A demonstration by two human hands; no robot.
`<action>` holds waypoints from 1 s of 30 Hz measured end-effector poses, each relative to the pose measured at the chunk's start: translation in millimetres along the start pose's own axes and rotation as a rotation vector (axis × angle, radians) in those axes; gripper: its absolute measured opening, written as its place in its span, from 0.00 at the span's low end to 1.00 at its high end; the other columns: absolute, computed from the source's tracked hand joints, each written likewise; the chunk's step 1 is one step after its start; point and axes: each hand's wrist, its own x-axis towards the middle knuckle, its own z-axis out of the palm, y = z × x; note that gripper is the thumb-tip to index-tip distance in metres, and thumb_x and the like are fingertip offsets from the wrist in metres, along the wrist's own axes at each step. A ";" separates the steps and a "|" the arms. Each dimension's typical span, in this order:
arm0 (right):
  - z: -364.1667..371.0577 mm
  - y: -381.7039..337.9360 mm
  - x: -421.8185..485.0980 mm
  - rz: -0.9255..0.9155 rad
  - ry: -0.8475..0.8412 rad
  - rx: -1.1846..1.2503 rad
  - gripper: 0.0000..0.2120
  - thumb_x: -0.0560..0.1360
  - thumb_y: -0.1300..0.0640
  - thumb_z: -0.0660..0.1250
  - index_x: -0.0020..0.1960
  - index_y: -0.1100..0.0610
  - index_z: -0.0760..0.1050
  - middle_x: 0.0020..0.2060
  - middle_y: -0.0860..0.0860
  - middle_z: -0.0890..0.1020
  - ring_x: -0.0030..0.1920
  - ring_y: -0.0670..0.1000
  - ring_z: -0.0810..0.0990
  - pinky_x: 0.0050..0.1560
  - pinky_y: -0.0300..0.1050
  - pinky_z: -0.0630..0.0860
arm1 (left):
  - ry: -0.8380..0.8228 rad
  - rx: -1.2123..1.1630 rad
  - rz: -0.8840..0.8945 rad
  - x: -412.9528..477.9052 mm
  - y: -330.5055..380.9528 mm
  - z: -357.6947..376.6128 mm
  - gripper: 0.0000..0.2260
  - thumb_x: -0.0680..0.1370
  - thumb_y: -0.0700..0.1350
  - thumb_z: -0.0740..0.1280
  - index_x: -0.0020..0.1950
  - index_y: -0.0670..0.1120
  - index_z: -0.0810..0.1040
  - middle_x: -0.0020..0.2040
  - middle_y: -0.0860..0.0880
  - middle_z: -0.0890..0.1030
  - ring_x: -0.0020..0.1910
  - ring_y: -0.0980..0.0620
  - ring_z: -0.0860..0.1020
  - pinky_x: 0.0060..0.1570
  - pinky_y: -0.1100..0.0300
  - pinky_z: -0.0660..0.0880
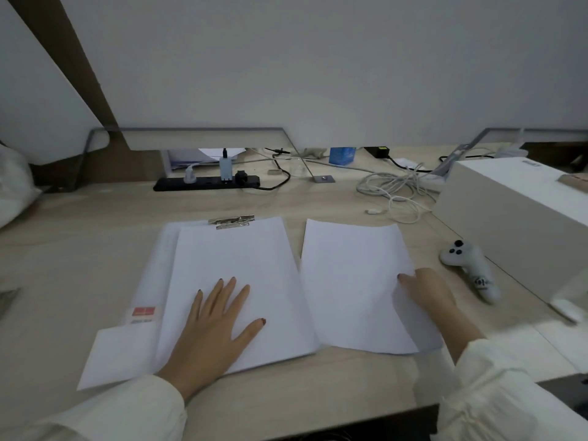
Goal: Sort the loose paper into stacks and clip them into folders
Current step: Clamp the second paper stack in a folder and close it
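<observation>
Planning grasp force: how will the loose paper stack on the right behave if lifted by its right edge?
Likely floppy: the loose stack looks thin and bows where the right hand pinches its edge. Probably light; with no clip on them, the sheets may slide apart.

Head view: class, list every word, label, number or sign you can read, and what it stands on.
No text can be read.
Red label on the folder: print too blurred.
Dark mark on the white controller: too small.
Blue box: nothing legible.
</observation>
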 end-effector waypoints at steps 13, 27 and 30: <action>-76.9 -99.2 -78.3 -0.711 0.446 0.502 0.09 0.77 0.60 0.58 0.38 0.62 0.68 0.30 0.53 0.68 0.30 0.45 0.65 0.32 0.38 0.63 | 0.020 -0.728 -0.131 0.7 0.2 -44.1 0.17 0.80 0.54 0.56 0.68 0.54 0.67 0.71 0.55 0.66 0.70 0.58 0.63 0.65 0.64 0.57; 41.2 -188.2 -161.1 -0.666 -0.270 0.790 0.09 0.78 0.58 0.60 0.54 0.57 0.77 0.44 0.50 0.84 0.41 0.47 0.82 0.34 0.34 0.76 | 0.445 -1.298 -0.295 -28.8 -67.2 -135.1 0.11 0.78 0.48 0.63 0.59 0.50 0.76 0.52 0.51 0.82 0.50 0.51 0.81 0.48 0.57 0.77; 64.3 -197.3 -169.9 -0.632 -0.378 0.792 0.09 0.77 0.56 0.61 0.55 0.54 0.77 0.48 0.50 0.84 0.46 0.51 0.84 0.44 0.43 0.80 | 0.535 -1.293 -0.270 -47.9 -85.4 -127.7 0.13 0.78 0.41 0.63 0.61 0.50 0.73 0.53 0.53 0.80 0.51 0.55 0.79 0.47 0.62 0.76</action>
